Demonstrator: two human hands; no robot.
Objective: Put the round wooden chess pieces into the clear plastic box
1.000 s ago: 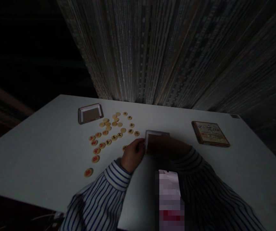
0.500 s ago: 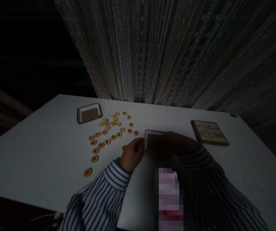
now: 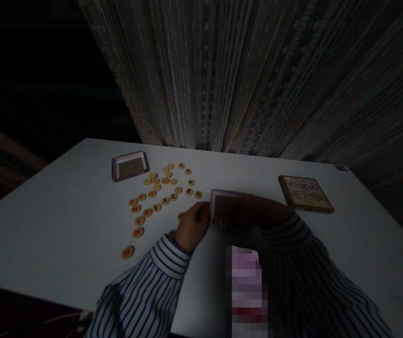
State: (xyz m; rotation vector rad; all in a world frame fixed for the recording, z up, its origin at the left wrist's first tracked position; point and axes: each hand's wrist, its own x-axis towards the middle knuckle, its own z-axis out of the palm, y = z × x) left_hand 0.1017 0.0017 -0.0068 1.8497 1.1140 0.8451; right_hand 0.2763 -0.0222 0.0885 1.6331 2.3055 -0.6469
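A shallow open box (image 3: 220,205) lies on the white table in front of me. My left hand (image 3: 193,226) is closed at its left side, thumb and fingers on the edge. Along the box's near side sit a few xiangqi pieces (image 3: 214,221). Over the box's right half reaches my right hand (image 3: 257,210), in deep shadow; its fingers are hidden, so whatever it may hold does not show. Left of my hands, several round wooden xiangqi pieces (image 3: 147,212) are spread out, some with red or black characters up, others blank side up. One lies partly behind my left hand.
Another open box or lid (image 3: 131,167) rests at the table's back left. A flat printed box (image 3: 307,194) lies to the right. Behind the white table (image 3: 64,225) hangs a striped curtain (image 3: 215,84). Cables (image 3: 64,319) show below the front left edge.
My right hand has shifted very slightly over the box, and the pieces along its near side show a little more clearly. My left hand and the spread pieces stay in place.
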